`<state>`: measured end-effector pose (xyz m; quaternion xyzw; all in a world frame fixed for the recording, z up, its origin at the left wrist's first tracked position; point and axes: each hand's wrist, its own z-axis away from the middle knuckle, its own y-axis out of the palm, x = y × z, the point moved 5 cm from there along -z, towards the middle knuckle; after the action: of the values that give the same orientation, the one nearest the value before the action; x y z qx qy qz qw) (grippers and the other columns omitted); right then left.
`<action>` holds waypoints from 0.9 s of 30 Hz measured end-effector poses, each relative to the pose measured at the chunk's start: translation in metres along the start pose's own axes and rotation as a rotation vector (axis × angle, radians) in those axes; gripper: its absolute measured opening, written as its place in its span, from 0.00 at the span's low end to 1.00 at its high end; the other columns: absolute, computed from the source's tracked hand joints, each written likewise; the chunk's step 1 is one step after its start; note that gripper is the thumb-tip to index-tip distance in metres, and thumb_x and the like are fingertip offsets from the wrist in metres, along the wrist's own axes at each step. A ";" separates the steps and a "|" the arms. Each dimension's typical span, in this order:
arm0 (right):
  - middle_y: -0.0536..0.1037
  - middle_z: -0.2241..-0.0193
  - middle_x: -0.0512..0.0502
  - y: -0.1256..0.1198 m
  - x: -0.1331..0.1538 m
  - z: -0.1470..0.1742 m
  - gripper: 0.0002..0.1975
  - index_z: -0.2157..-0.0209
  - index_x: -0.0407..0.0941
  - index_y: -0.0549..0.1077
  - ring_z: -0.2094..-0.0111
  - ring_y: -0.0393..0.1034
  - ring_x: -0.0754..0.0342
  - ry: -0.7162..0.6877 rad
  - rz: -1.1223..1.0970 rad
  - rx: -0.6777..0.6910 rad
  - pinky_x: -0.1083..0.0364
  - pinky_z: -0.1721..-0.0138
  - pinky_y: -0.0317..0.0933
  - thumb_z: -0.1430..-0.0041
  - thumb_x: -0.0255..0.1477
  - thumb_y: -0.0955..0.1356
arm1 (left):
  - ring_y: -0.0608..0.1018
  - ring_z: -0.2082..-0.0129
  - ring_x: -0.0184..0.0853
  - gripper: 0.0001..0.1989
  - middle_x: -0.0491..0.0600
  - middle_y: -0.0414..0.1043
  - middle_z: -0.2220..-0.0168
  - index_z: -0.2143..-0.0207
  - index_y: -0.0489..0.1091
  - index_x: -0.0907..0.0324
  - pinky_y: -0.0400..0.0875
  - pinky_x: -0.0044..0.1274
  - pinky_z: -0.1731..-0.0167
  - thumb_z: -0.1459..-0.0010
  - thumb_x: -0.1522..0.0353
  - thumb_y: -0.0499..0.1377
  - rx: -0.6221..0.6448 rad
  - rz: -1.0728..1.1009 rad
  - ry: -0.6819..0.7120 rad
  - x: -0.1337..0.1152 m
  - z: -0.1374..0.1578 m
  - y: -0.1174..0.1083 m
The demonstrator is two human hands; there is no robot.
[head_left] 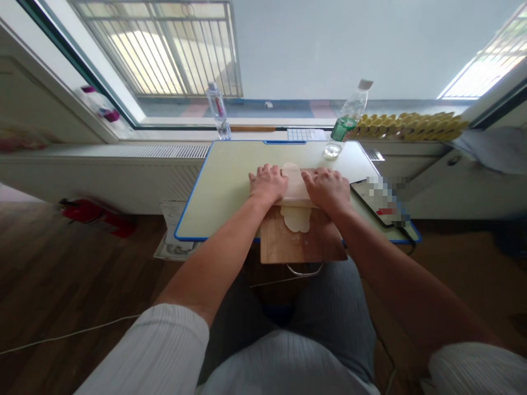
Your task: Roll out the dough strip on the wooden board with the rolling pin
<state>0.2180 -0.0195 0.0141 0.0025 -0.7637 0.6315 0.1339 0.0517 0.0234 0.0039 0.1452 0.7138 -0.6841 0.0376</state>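
A sheet of pale dough lies on a wooden cutting board; its far end shows between my hands and its near end has a wavy edge. Across the dough runs a light wooden rolling pin. My left hand bears on the pin's left side, fingers bent over it and thumb toward the dough. On the right side, my right hand presses in the same way. The hands cover the pin's ends. The board's near edge overhangs the table, with a metal handle below it.
The board rests on a pale table with a blue rim. A bottle with a green label stands at its back right, near a dark flat device, partly blurred. Another clear bottle stands by the window. Yellow trays line the sill.
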 end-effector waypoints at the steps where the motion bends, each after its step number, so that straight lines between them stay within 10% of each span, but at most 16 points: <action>1: 0.80 0.43 0.28 -0.001 0.000 0.006 0.34 0.41 0.39 0.77 0.40 0.70 0.32 -0.010 0.007 -0.019 0.39 0.40 0.60 0.24 0.50 0.55 | 0.69 0.33 0.52 0.26 0.59 0.70 0.33 0.38 0.73 0.55 0.61 0.50 0.32 0.25 0.57 0.43 -0.003 0.000 0.001 0.000 0.002 0.000; 9: 0.77 0.36 0.32 0.000 -0.004 0.043 0.30 0.35 0.43 0.73 0.36 0.67 0.34 -0.001 0.044 -0.046 0.33 0.33 0.53 0.25 0.45 0.56 | 0.72 0.35 0.46 0.25 0.57 0.74 0.36 0.40 0.71 0.53 0.63 0.40 0.33 0.22 0.56 0.40 -0.210 -0.003 0.043 -0.002 0.040 -0.016; 27: 0.69 0.29 0.32 0.007 -0.008 0.002 0.37 0.29 0.46 0.67 0.31 0.62 0.32 0.003 -0.007 0.162 0.33 0.32 0.57 0.26 0.52 0.54 | 0.69 0.31 0.52 0.31 0.59 0.69 0.30 0.35 0.71 0.52 0.60 0.53 0.31 0.25 0.50 0.41 0.021 0.040 -0.015 0.006 0.000 -0.002</action>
<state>0.2245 -0.0217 0.0056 0.0153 -0.7099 0.6907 0.1366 0.0452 0.0245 0.0040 0.1547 0.7032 -0.6918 0.0551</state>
